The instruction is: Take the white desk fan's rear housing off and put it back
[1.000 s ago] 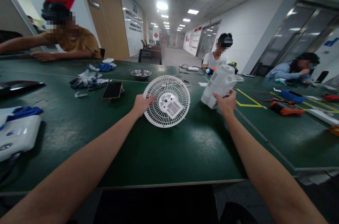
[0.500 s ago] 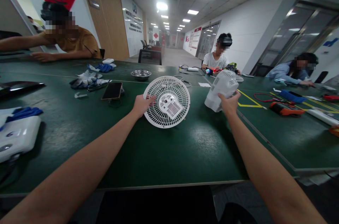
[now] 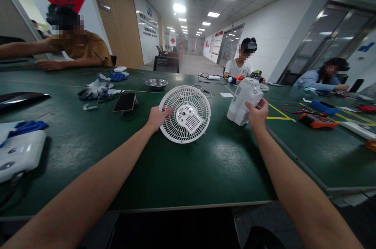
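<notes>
Evidently both hands were occupied. The left hand (image 3: 158, 118) pinched the left rim of the round white fan grille (image 3: 185, 113), thumb lying over the ribs, above the middle of the green table (image 3: 188, 180); whether the grille's lower edge touched the surface was hard to tell. The right hand (image 3: 257, 113) grasped the right side of the white plastic housing (image 3: 242, 102), which leaned a little, well apart from the grille and near a sheet of paper (image 3: 226, 95). Judging by looks, the grille was light and slightly springy, its thin ribs likely to crack if squeezed, so the rim made the safer hold. The housing seemed light but stiff, its smooth walls perhaps slippery, and best held around the body, thumb opposite fingers.
</notes>
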The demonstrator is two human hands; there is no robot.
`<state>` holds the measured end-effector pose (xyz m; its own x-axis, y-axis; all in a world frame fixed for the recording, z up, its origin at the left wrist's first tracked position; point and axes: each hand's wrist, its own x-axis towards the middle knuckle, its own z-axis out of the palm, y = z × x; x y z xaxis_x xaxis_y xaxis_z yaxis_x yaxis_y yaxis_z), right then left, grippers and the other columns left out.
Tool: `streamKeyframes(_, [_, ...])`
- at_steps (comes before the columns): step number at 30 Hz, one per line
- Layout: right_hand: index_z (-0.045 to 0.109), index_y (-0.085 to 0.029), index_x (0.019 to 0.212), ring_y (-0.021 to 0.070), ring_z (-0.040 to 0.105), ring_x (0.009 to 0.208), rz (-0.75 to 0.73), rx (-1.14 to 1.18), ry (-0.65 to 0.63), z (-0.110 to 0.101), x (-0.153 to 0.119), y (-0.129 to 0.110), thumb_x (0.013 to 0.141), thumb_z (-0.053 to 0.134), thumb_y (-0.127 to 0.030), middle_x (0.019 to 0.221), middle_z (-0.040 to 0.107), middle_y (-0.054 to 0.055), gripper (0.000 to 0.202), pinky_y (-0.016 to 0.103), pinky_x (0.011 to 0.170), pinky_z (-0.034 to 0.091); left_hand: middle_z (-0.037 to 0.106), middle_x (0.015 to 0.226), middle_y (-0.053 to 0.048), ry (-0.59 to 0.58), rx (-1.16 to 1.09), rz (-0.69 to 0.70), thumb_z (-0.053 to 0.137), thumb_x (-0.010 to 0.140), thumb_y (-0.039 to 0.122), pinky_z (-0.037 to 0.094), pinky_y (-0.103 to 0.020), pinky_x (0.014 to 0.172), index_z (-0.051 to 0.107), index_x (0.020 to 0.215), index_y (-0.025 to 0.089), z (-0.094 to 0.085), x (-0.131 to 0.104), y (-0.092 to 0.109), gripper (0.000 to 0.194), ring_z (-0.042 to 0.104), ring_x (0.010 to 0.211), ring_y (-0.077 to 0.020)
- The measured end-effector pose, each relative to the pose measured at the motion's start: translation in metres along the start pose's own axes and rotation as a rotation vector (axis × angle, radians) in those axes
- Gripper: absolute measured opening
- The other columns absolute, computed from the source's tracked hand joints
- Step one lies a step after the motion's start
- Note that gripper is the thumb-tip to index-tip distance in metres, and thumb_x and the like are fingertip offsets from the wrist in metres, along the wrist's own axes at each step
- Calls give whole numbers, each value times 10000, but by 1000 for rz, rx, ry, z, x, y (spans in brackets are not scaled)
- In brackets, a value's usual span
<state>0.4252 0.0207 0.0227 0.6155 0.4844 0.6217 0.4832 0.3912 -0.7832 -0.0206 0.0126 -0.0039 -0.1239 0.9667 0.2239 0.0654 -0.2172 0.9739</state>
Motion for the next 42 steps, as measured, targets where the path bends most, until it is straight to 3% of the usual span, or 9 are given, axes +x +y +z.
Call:
streamKeyframes(15, [512,-179,1332,263,629,1121,-168,-71,-22,-1,-1,1,668,784,-447,1293,611,124,765,430,985,496,779,873,-105,9,-2,-18,802,777,335,606,-428,759,754,943,124,0,3,-3,274,746,774,-254])
streamKeyframes(25, [500,-180,1318,254,627,1122,-120,37,-20,4,4,8,712,753,-482,1282,608,122,722,425,975,499,768,804,-97,13,-4,-7,791,777,324,602,-396,716,742,881,119,0,4,-5,235,731,704,-236])
streamKeyframes(34, [462,-215,1387,282,582,1179,-354,-145,98,-1,-8,-30,716,778,-434,1309,591,116,773,477,1046,438,772,828,-113,8,-13,-17,793,788,307,601,-366,676,743,896,116,1,0,1,225,734,720,-237])
streamKeyframes(38, [465,-200,1412,304,595,1151,-381,-151,-51,7,-29,-51,712,783,-474,1301,596,129,816,492,1005,464,774,835,-107,12,-3,-32,789,796,301,603,-371,680,742,906,120,1,-1,3,217,736,724,-235])
streamKeyframes(42, [522,-175,1361,305,612,1098,-365,-208,-431,19,-49,-57,722,768,-509,1240,644,137,762,487,1004,472,773,834,-101,7,-7,-18,789,796,304,605,-395,715,745,902,126,1,1,0,212,741,741,-245])
